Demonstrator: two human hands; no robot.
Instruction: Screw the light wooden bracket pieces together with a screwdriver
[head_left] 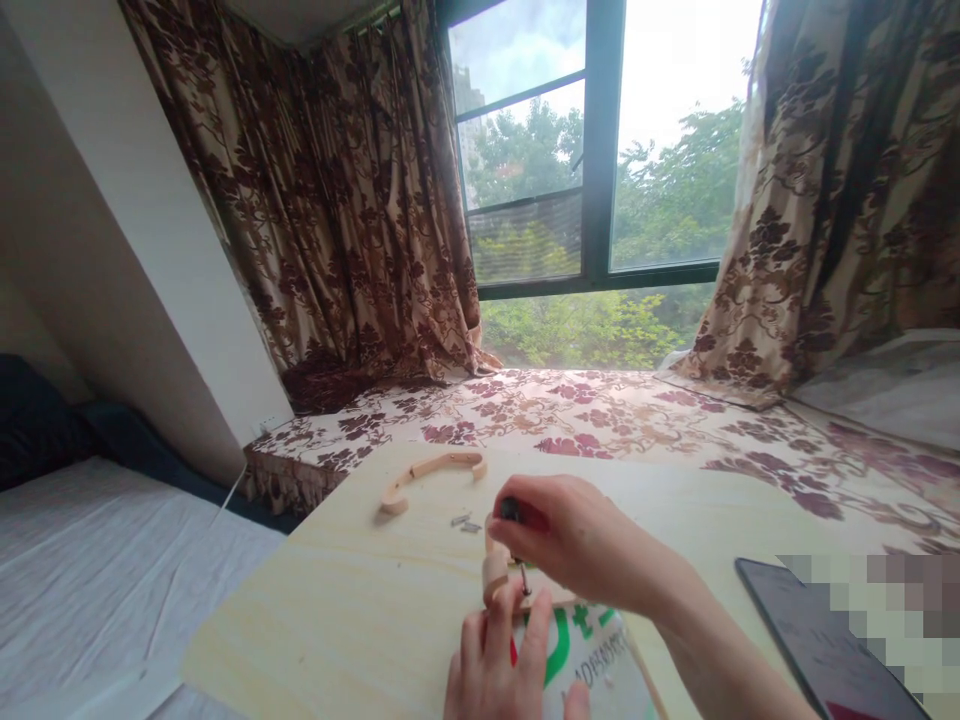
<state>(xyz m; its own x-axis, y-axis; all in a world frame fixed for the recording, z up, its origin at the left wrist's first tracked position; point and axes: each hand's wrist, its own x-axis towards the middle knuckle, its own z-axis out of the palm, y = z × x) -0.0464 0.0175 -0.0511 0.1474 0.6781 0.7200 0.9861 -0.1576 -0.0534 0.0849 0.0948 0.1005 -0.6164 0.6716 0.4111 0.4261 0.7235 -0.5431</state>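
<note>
My right hand [559, 535] is closed round a dark-handled tool [510, 509] above the near part of the table. Below it, a screw [526, 580] stands at the edge of a wooden board, beside a curved wooden piece [495, 572]. My left hand [502, 650] lies with fingers spread on a board with a printed white sheet [592, 660], its fingertips close to the screw and the curved piece. Further back lie another curved wooden piece [435, 465] and several small metal screws [466, 522].
The pale table [322, 590] extends left and behind the hands. A dark tablet or phone [817, 640] lies at the right. Behind the table are a flower-patterned window seat [570, 410], curtains [360, 200] and a window. A bed [112, 560] is at the left.
</note>
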